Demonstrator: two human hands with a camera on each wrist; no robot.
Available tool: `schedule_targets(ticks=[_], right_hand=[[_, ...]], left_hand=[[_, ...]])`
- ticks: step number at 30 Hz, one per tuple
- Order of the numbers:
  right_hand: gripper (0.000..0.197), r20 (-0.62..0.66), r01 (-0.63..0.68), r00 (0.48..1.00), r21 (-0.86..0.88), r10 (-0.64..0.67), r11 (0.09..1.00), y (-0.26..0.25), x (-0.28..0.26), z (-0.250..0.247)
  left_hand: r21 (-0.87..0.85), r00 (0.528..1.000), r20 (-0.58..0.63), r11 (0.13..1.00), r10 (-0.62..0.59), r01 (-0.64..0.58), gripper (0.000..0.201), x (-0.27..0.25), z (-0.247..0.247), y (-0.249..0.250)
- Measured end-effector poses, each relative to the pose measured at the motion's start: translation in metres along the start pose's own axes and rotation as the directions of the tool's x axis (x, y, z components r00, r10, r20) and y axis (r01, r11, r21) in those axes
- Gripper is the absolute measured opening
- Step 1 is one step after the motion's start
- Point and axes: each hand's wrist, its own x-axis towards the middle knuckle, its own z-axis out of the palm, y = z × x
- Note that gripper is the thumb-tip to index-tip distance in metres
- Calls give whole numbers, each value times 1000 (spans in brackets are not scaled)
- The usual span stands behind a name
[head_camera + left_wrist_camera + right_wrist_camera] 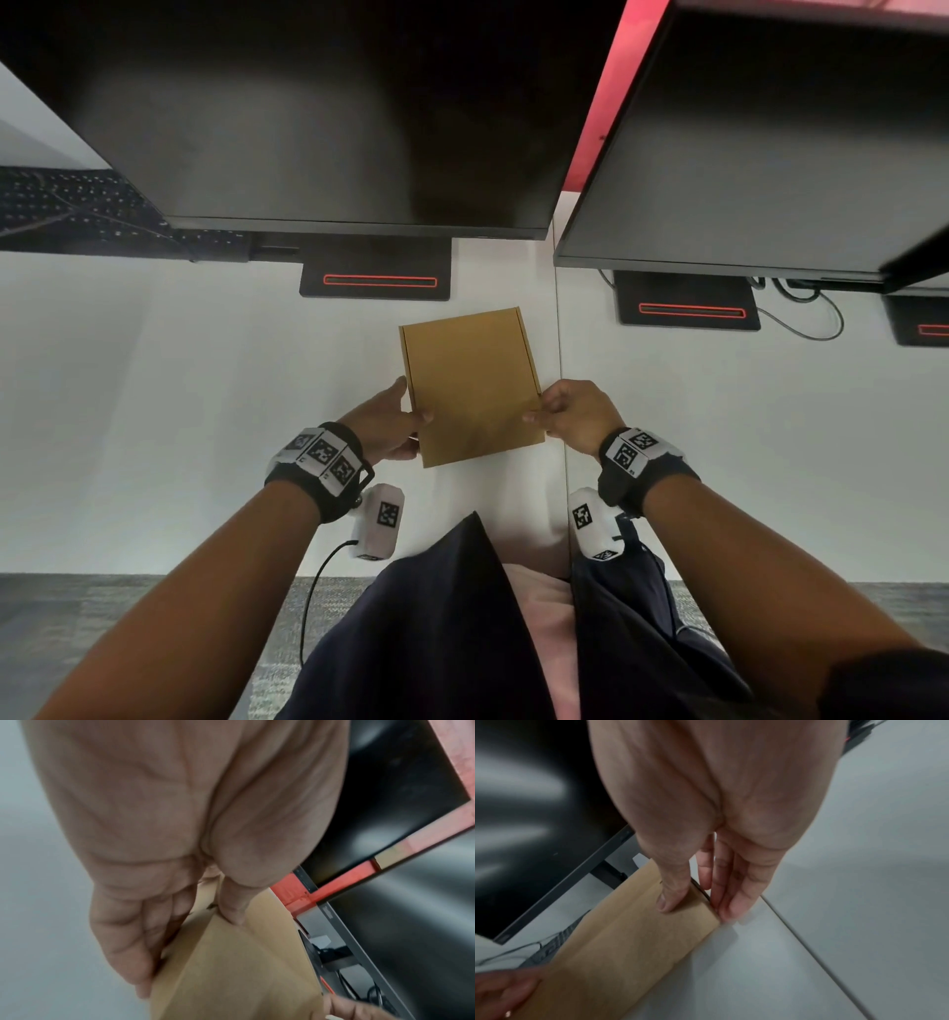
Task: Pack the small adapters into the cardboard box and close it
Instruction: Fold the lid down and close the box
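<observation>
A flat brown cardboard box lies shut on the white desk in front of me, with no adapters in sight. My left hand holds its near left edge; in the left wrist view the thumb presses on the lid of the box and the fingers run down its side. My right hand holds the near right edge. The right wrist view shows its thumb on top of the box and its fingers against the side wall.
Two dark monitors hang over the back of the desk on black stands. A black keyboard sits at the back left, cables at the back right. A desk seam runs beside the box.
</observation>
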Motion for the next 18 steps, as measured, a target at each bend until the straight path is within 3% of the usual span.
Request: schedule_targets(ticks=[3,6,13,16,18], right_hand=[[35,61,-41,997,78,36,996,-3,2,-4],[32,121,-83,990,124,68,989,-8,-2,-6],[33,101,-107,991,167,91,980,-9,-3,-3],[29,63,-65,996,102,59,993,-8,-2,-1],[31,6,-14,1000,-13,14,1000,-9,-2,-1]], left_hand=[[71,1000,2,997,-8,7,50,-1,1,2],[33,999,-19,999,-30,31,48,-2,2,1],[18,999,-48,1000,-15,16,50,3,1,1],[36,997,-75,999,6,-3,53,2,-1,2],[157,992,-112,987,50,-32,69,3,-5,3]])
